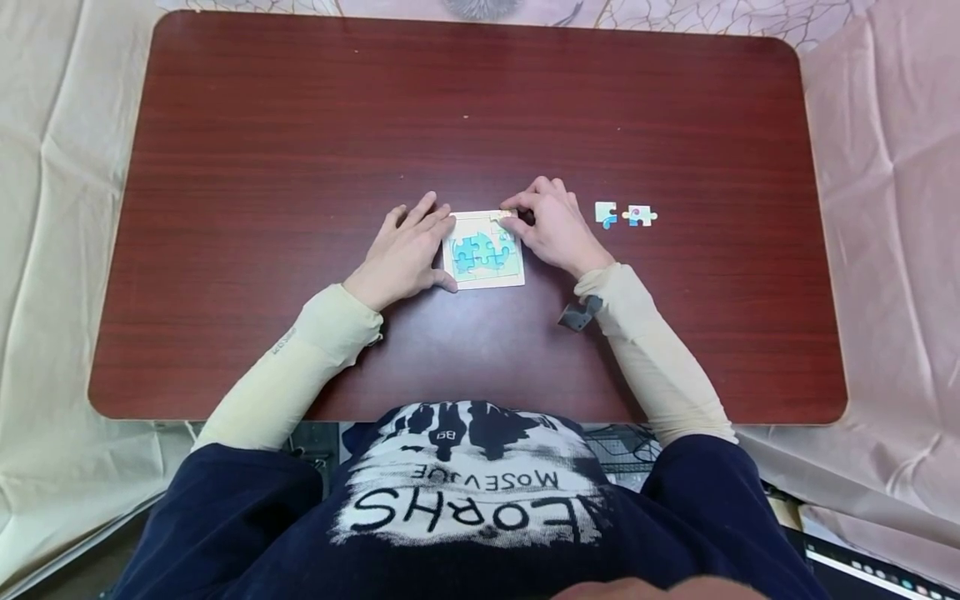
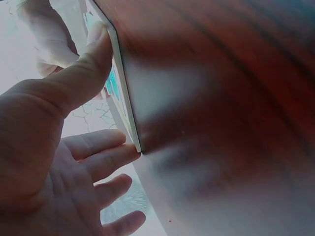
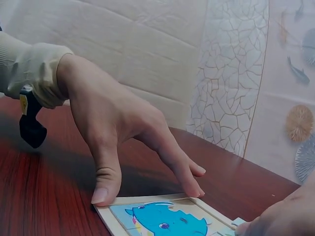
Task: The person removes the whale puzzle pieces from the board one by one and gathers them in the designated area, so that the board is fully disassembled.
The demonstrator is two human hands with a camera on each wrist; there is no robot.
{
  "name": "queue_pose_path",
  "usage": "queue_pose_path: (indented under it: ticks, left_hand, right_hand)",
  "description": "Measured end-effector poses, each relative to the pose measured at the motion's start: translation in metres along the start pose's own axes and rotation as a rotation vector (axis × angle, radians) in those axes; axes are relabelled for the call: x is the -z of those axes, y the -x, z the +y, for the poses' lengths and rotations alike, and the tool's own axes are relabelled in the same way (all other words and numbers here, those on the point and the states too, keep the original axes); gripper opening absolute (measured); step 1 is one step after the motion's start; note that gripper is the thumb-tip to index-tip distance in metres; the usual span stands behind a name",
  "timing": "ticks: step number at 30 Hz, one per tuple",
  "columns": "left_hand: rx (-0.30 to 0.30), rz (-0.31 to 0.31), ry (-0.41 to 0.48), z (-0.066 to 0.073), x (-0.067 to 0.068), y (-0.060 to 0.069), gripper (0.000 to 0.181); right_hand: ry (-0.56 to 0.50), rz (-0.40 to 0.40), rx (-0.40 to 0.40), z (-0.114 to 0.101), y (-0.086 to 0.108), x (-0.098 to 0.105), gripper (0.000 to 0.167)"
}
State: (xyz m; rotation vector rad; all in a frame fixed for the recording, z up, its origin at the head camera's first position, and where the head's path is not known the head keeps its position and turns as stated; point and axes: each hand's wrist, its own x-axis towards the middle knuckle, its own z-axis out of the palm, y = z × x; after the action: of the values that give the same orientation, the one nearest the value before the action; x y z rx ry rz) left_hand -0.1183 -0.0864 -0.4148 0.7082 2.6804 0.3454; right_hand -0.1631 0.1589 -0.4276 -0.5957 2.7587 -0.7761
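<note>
A small framed jigsaw puzzle board (image 1: 487,282) lies on the table with a blue animal picture (image 3: 170,223) partly filled in. My left hand (image 1: 401,258) rests along the board's left side, thumb at the near corner and straight fingers at the far one; the left wrist view shows the thumb (image 2: 87,73) on the frame's edge. At the far right corner, my right hand (image 1: 553,227) pinches a pale puzzle piece (image 1: 498,216) between thumb and forefinger. In the right wrist view, that right hand (image 3: 280,216) shows only partly, and its fingers hide much of the piece.
Two loose puzzle pieces, one with a blue patch (image 1: 604,213) and one with a pink swirl (image 1: 640,215), lie right of my right hand. The dark red table (image 1: 480,100) has rounded corners. Beige cloth (image 1: 885,208) hangs at the sides.
</note>
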Motion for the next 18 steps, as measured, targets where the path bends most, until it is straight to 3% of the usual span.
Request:
queue_pose_path:
  ticks: [9, 18]
  left_hand:
    - [-0.021, 0.006, -0.002, 0.0, 0.001, 0.001, 0.094]
    - [-0.148, -0.008, -0.048, 0.012, -0.001, -0.003, 0.081]
  right_hand:
    - [-0.005, 0.008, 0.013, 0.0, -0.002, -0.001, 0.027]
    - [-0.007, 0.002, 0.008, -0.002, -0.004, -0.003, 0.024]
